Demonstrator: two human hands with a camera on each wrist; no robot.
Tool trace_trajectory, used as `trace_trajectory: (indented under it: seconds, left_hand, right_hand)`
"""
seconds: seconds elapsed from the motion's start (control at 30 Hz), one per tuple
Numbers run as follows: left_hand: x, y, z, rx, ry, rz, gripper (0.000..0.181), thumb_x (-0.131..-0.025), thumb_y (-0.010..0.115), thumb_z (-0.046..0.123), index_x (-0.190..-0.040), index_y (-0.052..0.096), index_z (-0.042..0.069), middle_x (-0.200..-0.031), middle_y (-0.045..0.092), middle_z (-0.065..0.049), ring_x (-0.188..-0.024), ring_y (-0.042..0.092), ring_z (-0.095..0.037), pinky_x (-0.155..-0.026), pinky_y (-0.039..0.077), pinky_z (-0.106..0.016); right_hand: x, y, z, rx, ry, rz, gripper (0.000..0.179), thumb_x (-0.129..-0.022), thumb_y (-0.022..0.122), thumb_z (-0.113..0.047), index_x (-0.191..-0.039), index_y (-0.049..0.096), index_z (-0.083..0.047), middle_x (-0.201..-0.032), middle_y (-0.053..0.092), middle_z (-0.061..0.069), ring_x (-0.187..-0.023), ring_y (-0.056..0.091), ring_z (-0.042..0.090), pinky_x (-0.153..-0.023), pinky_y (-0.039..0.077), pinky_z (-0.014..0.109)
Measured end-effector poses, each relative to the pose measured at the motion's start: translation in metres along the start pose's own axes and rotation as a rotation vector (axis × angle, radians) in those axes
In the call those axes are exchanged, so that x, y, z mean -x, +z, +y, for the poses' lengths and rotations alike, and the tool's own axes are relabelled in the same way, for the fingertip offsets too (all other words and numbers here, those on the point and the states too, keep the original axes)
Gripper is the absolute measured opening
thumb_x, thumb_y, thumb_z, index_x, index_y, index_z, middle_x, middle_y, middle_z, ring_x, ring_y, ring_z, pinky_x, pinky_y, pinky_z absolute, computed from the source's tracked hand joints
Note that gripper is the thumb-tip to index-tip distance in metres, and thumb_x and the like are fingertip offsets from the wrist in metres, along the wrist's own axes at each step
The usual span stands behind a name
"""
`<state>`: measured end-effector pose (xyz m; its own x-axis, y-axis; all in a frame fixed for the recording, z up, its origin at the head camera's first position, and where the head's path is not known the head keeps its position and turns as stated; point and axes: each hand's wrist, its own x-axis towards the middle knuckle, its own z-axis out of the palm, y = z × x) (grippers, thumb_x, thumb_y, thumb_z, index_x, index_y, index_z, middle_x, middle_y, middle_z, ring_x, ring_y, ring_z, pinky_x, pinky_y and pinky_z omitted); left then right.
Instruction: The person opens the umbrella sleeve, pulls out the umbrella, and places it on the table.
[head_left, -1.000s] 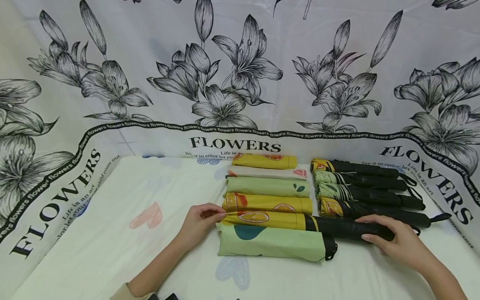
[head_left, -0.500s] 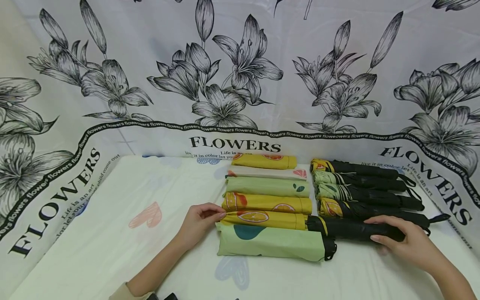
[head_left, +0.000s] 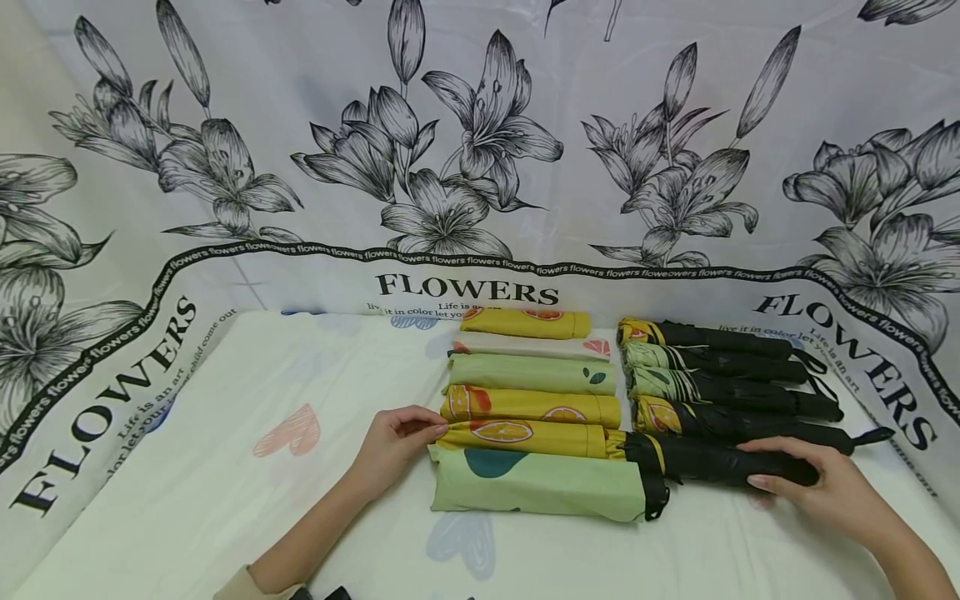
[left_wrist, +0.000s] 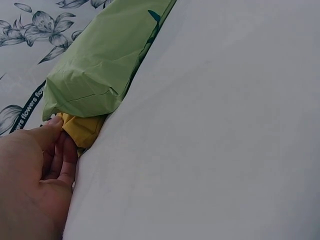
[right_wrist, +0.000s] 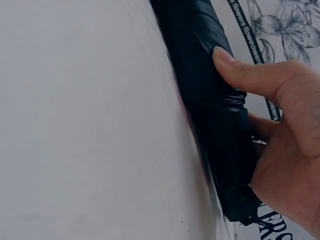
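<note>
A yellow umbrella sleeve [head_left: 502, 433] with orange-slice prints lies across the bed-like surface. My left hand [head_left: 397, 448] pinches its closed left end, and the left wrist view shows the sleeve's yellow tip [left_wrist: 82, 132] between thumb and fingers. From the sleeve's right end sticks out a folded black umbrella [head_left: 712, 460] with a yellow band. Its far right part is gripped by my right hand [head_left: 832, 487], thumb on the near side. In front lies a green sleeved umbrella [head_left: 555, 490], black at its right end.
Behind, several flat sleeves, yellow, pinkish and green [head_left: 532, 374], lie in a row. Right of them lie several folded black umbrellas [head_left: 750, 392] with straps. A white flower-print cloth [head_left: 570, 208] hangs at the back. Heart-printed white sheet [head_left: 337, 533] covers the surface.
My right hand has moved right, drawing the black umbrella farther out of the yellow sleeve. More of its yellow-banded part shows now. My left hand has kept its pinch in place.
</note>
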<state>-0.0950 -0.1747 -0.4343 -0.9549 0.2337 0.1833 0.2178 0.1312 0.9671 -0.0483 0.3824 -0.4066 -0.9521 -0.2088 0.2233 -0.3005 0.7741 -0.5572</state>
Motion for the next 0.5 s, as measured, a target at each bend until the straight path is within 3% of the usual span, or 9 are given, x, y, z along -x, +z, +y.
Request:
trace_trajectory:
  seconds: [0.2,0.5]
  left_hand:
    - [0.001,-0.001,0.000,-0.020,0.010,-0.006,0.011,-0.096,0.073,-0.003,-0.104,0.076,-0.010,-0.099,0.075,-0.023,-0.086,0.069,-0.004,-0.076,0.056,-0.017]
    - [0.001,-0.001,0.000,-0.023,0.014,-0.008,0.011,-0.096,0.073,-0.003,-0.104,0.076,-0.010,-0.100,0.075,-0.024,-0.086,0.069,-0.004,-0.077,0.056,-0.017]
  right_hand:
    - [-0.001,-0.004,-0.008,0.050,0.006,0.053,0.038,-0.080,0.093,-0.013,-0.115,0.080,-0.023,-0.111,0.064,-0.034,-0.109,0.042,-0.028,-0.083,0.035,0.006]
    - [-0.010,0.010,-0.047,-0.005,-0.034,0.079,0.043,-0.082,0.092,-0.016,-0.122,0.078,-0.026,-0.119,0.066,-0.027,-0.108,0.052,-0.021,-0.086,0.040,0.008]
